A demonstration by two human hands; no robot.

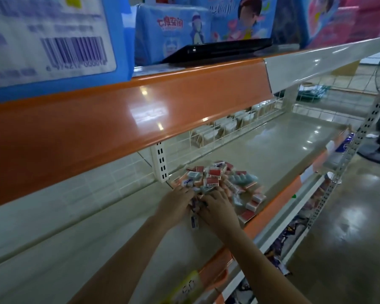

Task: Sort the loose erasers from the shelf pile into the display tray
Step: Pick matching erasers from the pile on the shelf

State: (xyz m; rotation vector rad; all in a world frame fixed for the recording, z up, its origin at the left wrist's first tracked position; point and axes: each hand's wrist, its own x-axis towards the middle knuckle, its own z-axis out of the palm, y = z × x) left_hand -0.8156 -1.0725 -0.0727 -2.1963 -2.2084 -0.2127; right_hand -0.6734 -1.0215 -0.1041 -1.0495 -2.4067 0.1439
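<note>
**Operator:** What are the hands doing?

**Inspector:** The left hand [177,199] and the right hand [217,208] are meeting at the near edge of the eraser pile [215,178], fingers curling over several small wrapped erasers [194,208] between them. The picture is blurring there, so I cannot tell which hand is actually gripping them. One blue-and-white eraser [194,221] is showing just below the hands.

**Operator:** Where is the pile sitting?

**Inspector:** On the grey shelf board [272,145], directly beyond the hands. Red-sleeved erasers [213,173] are lying on top; a pale blue moulded pack [244,179] is resting at the pile's right; strays [253,201] are trailing from the pile toward the shelf's front lip.

**Operator:** And the display tray?

**Inspector:** Behind the pile, along the shelf's back, white wire compartments [228,126] are holding pale items. Whether that is the tray, I cannot tell.

**Operator:** Progress?

**Inspector:** Judging by the pile's bulk, sorting is only beginning; nearly everything is awaiting transfer.
</note>
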